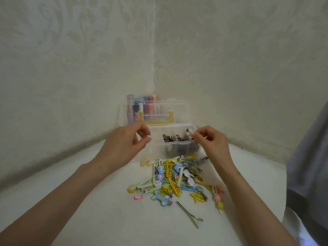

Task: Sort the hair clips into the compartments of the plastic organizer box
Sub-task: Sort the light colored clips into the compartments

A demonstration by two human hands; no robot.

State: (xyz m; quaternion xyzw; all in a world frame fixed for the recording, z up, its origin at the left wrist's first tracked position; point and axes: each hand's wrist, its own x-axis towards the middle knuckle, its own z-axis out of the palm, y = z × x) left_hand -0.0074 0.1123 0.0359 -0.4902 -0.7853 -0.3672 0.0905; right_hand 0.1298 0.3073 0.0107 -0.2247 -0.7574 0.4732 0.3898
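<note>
The right hand pinches a cream hair clip over the organizer box; the left hand, loosely curled, holds nothing. Colourful clips pile at the box's 6 o'clock.

home room corner: cream damask-pattern wallpaper on both walls, white tabletop pushed into the corner, pastel bottles and tubes at the back.
</note>
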